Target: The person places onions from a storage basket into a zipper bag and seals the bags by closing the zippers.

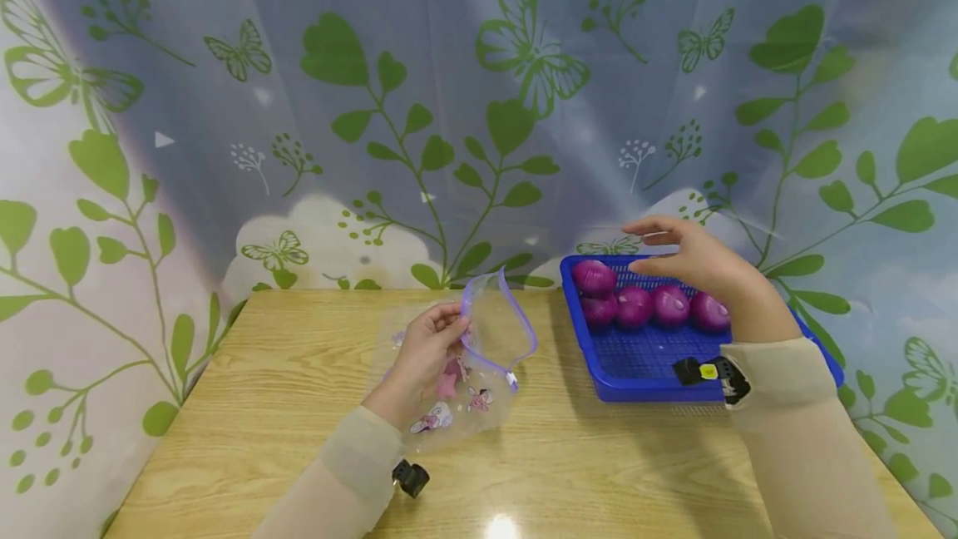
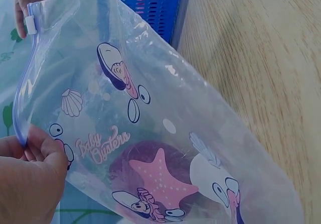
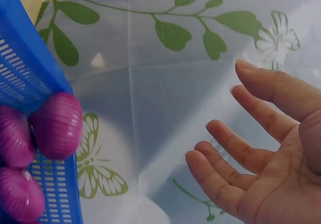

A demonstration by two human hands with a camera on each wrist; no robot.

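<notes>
My left hand (image 1: 428, 353) pinches the purple zip rim of a clear zip bag (image 1: 490, 393) between thumb and fingers. The bag's mouth gapes, and its white slider (image 1: 511, 378) sits at the near corner. In the left wrist view the bag (image 2: 165, 91) has printed shells, a pink starfish and lettering. A round purple shape (image 2: 123, 156) shows behind the starfish; whether it is print or contents I cannot tell. My right hand (image 1: 692, 254), fingers spread and holding nothing, hovers over several purple onions (image 1: 634, 306) in a blue basket (image 1: 617, 389).
Both the bag and the basket are on a wood-grain table (image 1: 284, 381), the basket at the back right. Behind the table hangs a curtain (image 1: 419, 48) printed with green leaves and butterflies. A black wrist camera (image 1: 410, 477) is by the left cuff, another (image 1: 711, 371) by the right.
</notes>
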